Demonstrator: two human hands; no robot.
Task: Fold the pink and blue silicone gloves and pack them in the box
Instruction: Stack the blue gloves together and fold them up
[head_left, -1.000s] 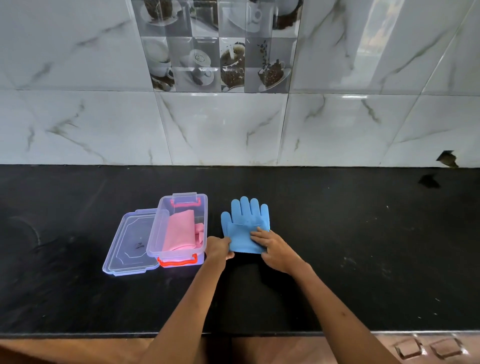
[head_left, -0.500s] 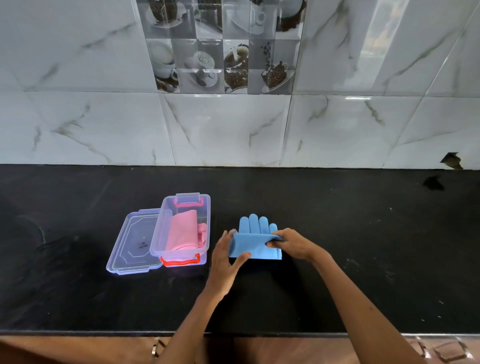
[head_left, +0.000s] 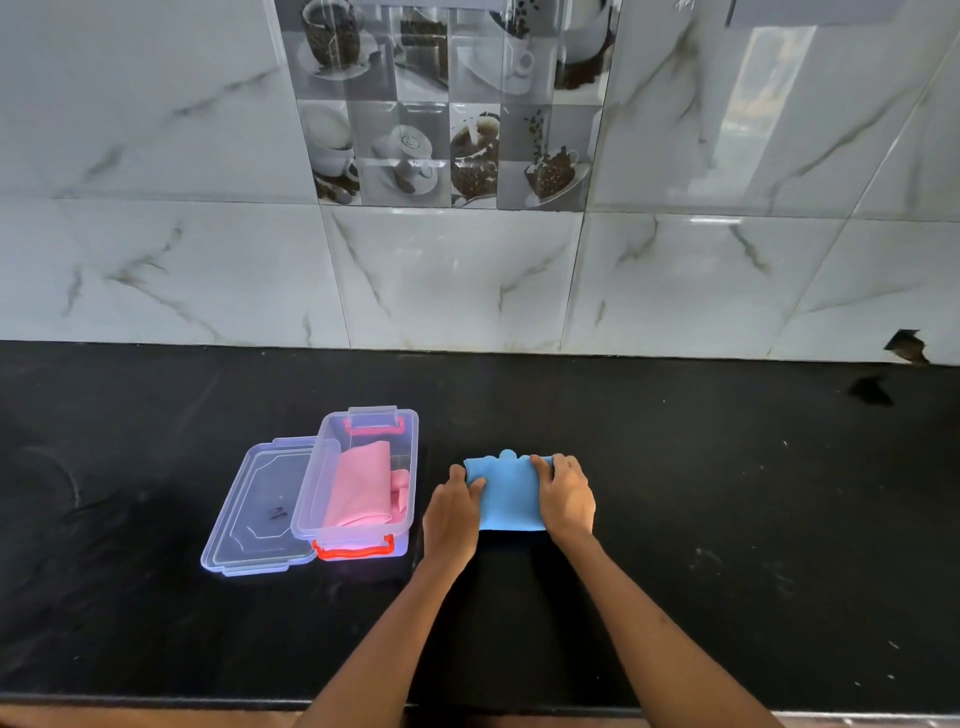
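The blue glove (head_left: 509, 493) lies folded over on the black counter, only its fingertips peeking out at the far edge. My left hand (head_left: 453, 512) holds its left side and my right hand (head_left: 567, 496) presses and grips its right side. To the left stands the clear plastic box (head_left: 408, 431) with red handles. The pink glove (head_left: 361, 488) lies folded inside it.
The box's clear lid (head_left: 260, 512) lies flat against the box's left side. The black counter (head_left: 727, 493) runs wide to both sides. A marble-tiled wall (head_left: 467, 280) rises behind it. The counter's front edge is near my forearms.
The blue glove's cuff end has been folded over its fingers, so the glove is now about half as long. Both hands have moved onto the folded glove's sides.
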